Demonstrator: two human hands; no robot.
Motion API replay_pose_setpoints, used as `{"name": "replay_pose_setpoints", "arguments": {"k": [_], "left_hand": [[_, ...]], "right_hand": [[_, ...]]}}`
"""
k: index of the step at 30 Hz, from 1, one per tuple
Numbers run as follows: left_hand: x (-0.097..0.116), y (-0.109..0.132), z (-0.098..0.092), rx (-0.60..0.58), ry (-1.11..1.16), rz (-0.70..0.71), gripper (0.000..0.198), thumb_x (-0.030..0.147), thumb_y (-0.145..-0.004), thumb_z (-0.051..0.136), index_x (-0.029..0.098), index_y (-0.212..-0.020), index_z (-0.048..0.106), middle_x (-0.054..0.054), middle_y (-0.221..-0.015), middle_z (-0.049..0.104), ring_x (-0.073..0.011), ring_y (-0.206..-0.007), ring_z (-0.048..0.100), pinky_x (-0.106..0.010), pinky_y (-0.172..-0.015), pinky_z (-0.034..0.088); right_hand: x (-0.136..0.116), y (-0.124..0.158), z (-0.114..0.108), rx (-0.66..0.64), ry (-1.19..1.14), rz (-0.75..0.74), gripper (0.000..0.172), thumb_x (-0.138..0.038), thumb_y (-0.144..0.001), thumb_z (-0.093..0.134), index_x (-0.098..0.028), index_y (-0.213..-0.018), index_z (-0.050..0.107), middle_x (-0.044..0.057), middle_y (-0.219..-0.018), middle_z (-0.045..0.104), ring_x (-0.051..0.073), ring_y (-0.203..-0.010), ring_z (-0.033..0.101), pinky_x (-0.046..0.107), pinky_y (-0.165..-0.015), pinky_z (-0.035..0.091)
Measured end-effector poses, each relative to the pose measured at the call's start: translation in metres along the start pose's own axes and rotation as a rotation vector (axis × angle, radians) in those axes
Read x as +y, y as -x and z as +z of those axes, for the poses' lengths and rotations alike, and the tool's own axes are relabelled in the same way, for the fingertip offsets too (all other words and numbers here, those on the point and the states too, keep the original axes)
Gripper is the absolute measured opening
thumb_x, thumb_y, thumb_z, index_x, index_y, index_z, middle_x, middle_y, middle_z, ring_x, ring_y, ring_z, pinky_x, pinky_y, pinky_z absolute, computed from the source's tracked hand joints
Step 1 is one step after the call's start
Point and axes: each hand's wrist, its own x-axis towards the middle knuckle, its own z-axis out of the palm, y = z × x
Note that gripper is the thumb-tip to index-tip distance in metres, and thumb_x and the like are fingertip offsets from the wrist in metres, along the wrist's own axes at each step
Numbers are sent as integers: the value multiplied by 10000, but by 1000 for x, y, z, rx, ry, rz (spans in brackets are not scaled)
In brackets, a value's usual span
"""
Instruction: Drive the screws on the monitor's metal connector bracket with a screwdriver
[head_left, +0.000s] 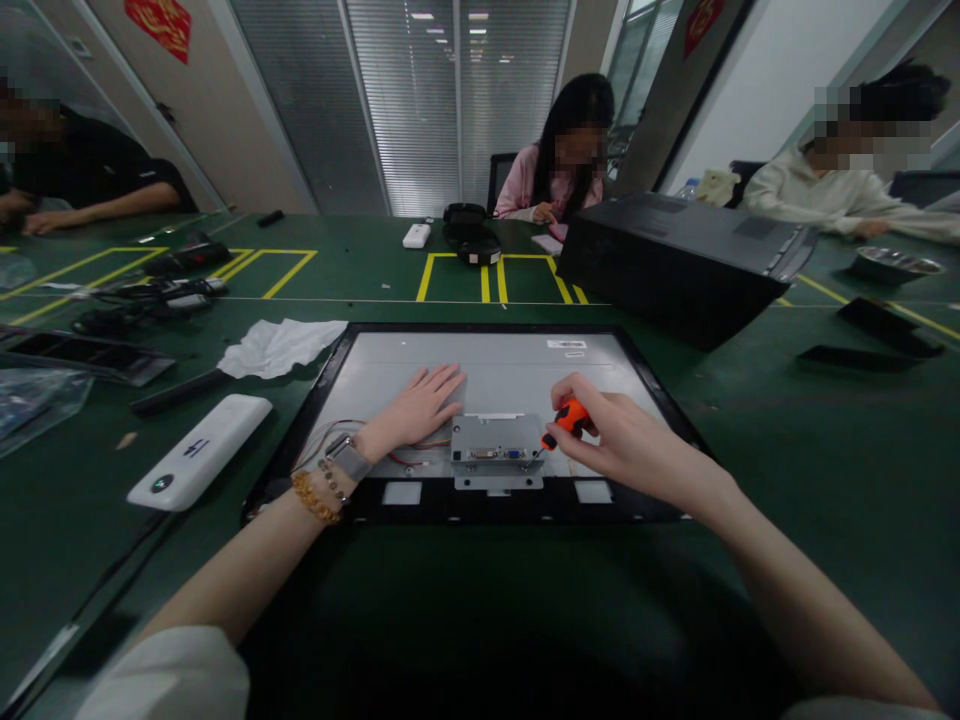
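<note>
A monitor panel (510, 375) with a black frame lies on its face on the green table, its grey metal back upward. At its near edge sits a metal bracket box (491, 435) with two display ports facing me. My right hand (611, 425) grips an orange and black screwdriver (568, 420), whose thin shaft slants down to the box's right port. Whether the tip touches a screw is too small to tell. My left hand (420, 405) lies flat on the panel, left of the box, fingers spread. Thin wires (397, 455) run beneath that hand toward the box.
Left of the panel are a white power bank (201, 450) with a cable, a crumpled tissue (281, 347) and a plastic bag (37, 400). A large black casing (682, 255) stands behind right, near a metal bowl (896, 264). Three people sit around the table's far side.
</note>
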Motion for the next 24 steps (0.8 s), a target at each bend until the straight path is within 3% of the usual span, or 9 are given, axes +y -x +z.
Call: {"name": "replay_pose_setpoints", "arguments": {"k": [16,24], "left_hand": [[0,0,1,4,-10,1,553,467,-1049,242,156,-1499,321,-114,-1579,263,-268,-1449,245,-469,-1164,191],[1,1,-1,8,8,1,559,474,-1049,226,162,-1506,305,-114,-1584,249,-262,-1452,236,-468,-1166,179]], "right_hand": [[-3,2,-3,-6,30,-12,155,-281,-876,503,-218,-996,429,-8,-716,605,169,-616,567,283,-583,392],[-1,1,0,-26,-30,0,157,-324,-919,493,-220,-1008,415,-2,-747,614,157,-603,556,284,-589,397]]}}
